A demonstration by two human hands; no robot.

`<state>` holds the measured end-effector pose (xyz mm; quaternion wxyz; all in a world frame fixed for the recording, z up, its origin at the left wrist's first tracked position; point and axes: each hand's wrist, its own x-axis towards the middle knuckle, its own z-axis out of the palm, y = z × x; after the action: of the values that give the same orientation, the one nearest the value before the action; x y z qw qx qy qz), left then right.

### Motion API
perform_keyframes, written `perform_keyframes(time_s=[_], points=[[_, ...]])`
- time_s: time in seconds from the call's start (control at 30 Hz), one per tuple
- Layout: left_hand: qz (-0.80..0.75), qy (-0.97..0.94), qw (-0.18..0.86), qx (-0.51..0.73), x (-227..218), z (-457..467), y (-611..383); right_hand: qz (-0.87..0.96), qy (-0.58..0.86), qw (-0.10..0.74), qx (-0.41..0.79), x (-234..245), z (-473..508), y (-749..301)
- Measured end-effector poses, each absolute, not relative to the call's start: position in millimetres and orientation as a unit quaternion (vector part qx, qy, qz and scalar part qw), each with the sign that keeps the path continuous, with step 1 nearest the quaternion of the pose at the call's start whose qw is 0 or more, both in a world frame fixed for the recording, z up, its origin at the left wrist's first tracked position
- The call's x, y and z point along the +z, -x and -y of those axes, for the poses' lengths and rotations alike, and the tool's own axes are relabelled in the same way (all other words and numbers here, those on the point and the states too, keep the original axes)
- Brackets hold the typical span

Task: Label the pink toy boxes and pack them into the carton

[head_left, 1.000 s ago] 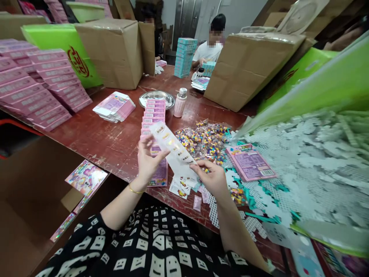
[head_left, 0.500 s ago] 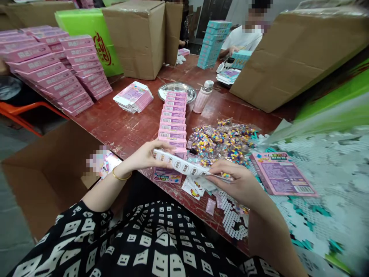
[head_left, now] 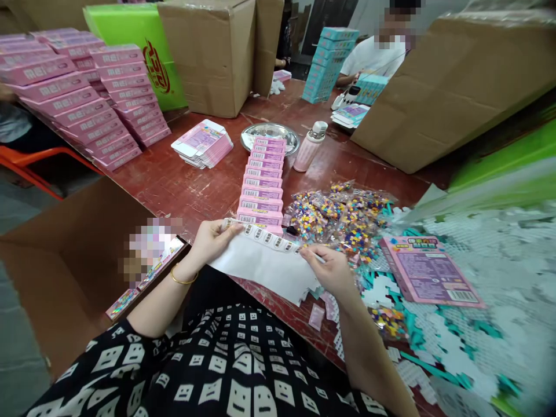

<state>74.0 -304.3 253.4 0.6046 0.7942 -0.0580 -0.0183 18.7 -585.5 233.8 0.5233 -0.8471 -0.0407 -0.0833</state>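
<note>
I hold a white sticker sheet [head_left: 264,263] flat between both hands, just above the near edge of the red table [head_left: 182,185]. A row of small round labels runs along its far edge. My left hand [head_left: 211,240] pinches the sheet's left corner. My right hand [head_left: 330,267] grips its right end with fingers closed. Just beyond the sheet lies an overlapping row of pink boxes [head_left: 263,182] with barcodes up. Bags of coloured beads [head_left: 339,215] lie beside my right hand.
A single pink box [head_left: 428,269] lies on white and teal pegboard pieces [head_left: 473,301] at right. Stacks of pink boxes [head_left: 82,98] fill the left. Flat pink cartons [head_left: 202,143], a metal dish [head_left: 269,134], a bottle [head_left: 309,146] and cardboard boxes [head_left: 452,87] stand further back. Another person [head_left: 376,52] sits across.
The sticker sheet went from upright and angled to lying flat and wide between my hands. The view also shifted left and down, towards the open cardboard box beside the table.
</note>
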Motion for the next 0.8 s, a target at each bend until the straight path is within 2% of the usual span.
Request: perform_keyframes(time_s=[0.13, 0.23, 0.37, 0.47, 0.7, 0.8], points=[[0.015, -0.741, 0.654, -0.154, 241, 302, -70, 0.06, 0.839, 0.534, -0.084, 222, 581, -12], [0.013, -0.727, 0.661, -0.184, 239, 303, -65, 0.082, 0.836, 0.53, -0.115, 223, 584, -9], [0.008, -0.708, 0.676, -0.206, 238, 303, -64, 0.15, 0.858, 0.452, -0.192, 228, 587, -9], [0.002, -0.695, 0.683, -0.225, 238, 301, -63, 0.171, 0.869, 0.415, -0.206, 228, 587, -10], [0.025, -0.697, 0.682, -0.22, 245, 302, -61, 0.177, 0.836, 0.491, -0.17, 231, 588, -6], [0.022, -0.706, 0.677, -0.206, 243, 302, -61, 0.171, 0.787, 0.563, -0.186, 234, 594, -4]])
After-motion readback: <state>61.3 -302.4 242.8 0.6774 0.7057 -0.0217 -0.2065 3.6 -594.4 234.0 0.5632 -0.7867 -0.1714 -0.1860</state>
